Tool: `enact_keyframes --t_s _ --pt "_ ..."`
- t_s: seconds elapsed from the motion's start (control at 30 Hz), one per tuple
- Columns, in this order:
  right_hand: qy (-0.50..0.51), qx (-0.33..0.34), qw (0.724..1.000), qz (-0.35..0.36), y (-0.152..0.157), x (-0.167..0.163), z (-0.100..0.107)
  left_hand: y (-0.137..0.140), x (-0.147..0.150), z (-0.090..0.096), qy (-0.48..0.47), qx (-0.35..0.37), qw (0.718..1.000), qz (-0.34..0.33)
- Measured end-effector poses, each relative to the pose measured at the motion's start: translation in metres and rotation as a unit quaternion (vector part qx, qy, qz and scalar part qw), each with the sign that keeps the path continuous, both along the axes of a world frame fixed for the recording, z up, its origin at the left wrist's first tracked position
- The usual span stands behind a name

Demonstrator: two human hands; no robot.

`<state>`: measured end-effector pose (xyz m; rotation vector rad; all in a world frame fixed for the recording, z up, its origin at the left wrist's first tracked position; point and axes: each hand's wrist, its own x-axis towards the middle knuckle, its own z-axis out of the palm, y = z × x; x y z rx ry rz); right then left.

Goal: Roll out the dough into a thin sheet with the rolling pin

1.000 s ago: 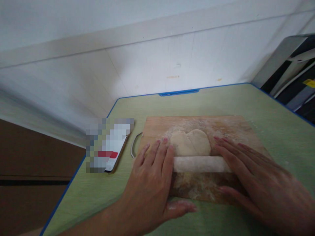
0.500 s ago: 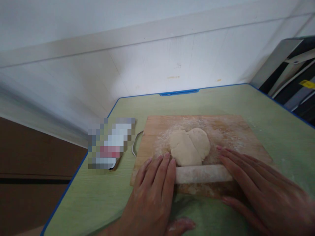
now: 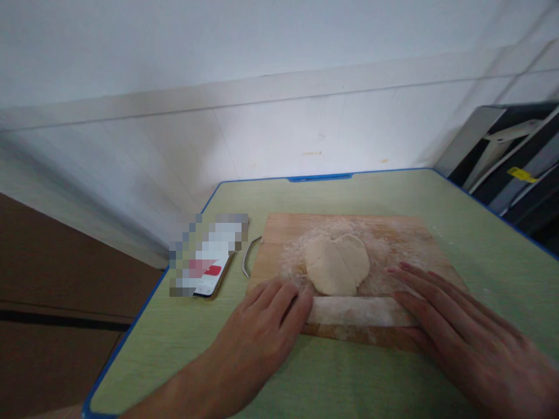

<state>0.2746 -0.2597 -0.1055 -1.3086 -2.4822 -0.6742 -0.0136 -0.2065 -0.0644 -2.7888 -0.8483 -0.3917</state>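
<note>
A floury rolling pin (image 3: 353, 311) lies across the near part of a wooden board (image 3: 283, 224). My left hand (image 3: 266, 326) is closed over its left end, fingers curled. On its right end rests my right hand (image 3: 454, 326), the index finger and thumb around the pin and the other fingers reaching forward over the board. Just beyond the pin sits a flattened piece of pale dough (image 3: 336, 265), with a lobed outline and a crease across it. Its near edge is close to or touching the pin. Both ends of the pin are hidden under my hands.
A phone (image 3: 212, 273), partly pixelated, lies left of the board on the green table (image 3: 371, 195). A curved metal handle (image 3: 247, 259) shows at the board's left edge. A white wall (image 3: 271, 128) stands behind, and dark folded items (image 3: 519, 157) lean at the right.
My left fingers have drawn back and curled over the pin, the thumb now out of sight. My right index finger has bent onto the pin. The camera view has shifted slightly.
</note>
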Motion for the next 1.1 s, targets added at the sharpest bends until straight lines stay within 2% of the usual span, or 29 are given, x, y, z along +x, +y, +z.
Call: enact_keyframes --t_s 0.13,0.23,0.37,0.47,0.6,0.7,0.77,0.83,0.9,0.97,1.1 --pt "0.002 0.037 0.999 -0.027 0.019 -0.008 0.014 0.016 0.007 0.007 0.022 0.032 0.999 0.018" --pt "0.024 0.025 0.998 -0.051 0.032 -0.012 0.011 0.024 0.015 0.008 0.053 0.027 0.998 0.034" --pt "0.053 -0.006 0.998 -0.032 0.045 -0.008 0.008 0.032 0.023 0.009 0.082 -0.002 0.995 0.057" --pt "0.077 -0.068 0.994 -0.019 0.063 -0.003 0.021 0.047 0.029 0.015 0.074 -0.063 0.992 0.084" --pt "0.115 -0.181 0.976 -0.044 0.104 0.001 0.038 0.083 0.038 0.022 0.042 -0.131 0.985 0.104" --pt "0.123 -0.271 0.953 -0.049 0.134 0.003 0.041 0.106 0.041 0.025 0.031 -0.203 0.974 0.097" --pt "0.130 -0.311 0.939 -0.066 0.144 0.004 0.041 0.112 0.041 0.025 0.017 -0.236 0.967 0.092" --pt "0.139 -0.320 0.934 -0.074 0.144 0.004 0.040 0.108 0.039 0.024 0.012 -0.226 0.970 0.092" --pt "0.144 -0.307 0.938 -0.071 0.134 0.004 0.039 0.095 0.038 0.023 0.024 -0.187 0.978 0.092" --pt "0.143 -0.277 0.948 -0.057 0.120 0.003 0.039 0.077 0.038 0.024 0.046 -0.152 0.982 0.105" --pt "0.116 -0.185 0.976 0.002 0.095 0.002 0.035 0.042 0.040 0.021 0.094 -0.131 0.974 0.158"
